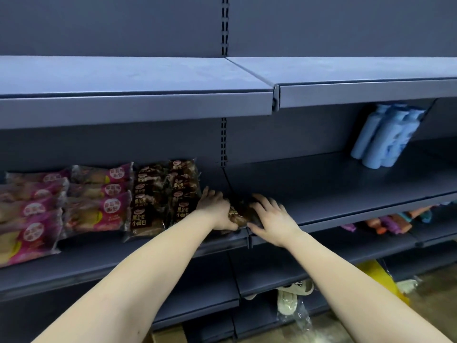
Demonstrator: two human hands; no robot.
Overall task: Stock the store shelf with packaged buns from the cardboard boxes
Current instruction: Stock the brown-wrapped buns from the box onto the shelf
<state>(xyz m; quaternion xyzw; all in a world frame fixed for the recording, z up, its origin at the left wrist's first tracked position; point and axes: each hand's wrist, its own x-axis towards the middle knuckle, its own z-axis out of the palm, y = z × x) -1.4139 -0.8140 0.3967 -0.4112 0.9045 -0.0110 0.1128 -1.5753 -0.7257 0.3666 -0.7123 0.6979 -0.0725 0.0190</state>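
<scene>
Grey-blue store shelving fills my view; on the middle shelf [321, 189], just right of the brown bun stack [158, 201], my left hand [215, 210] grips a brown bun pack [237, 215] while my right hand [273, 219] presses spread fingers [265, 203] on top. Placing step, I judge; next I slide it flush against the stack.

Bun packs [99, 201] fill the shelf's [321, 189] left part, a single pack [237, 215] lies just right of them, and bottles [385, 137] stand far right behind.
</scene>
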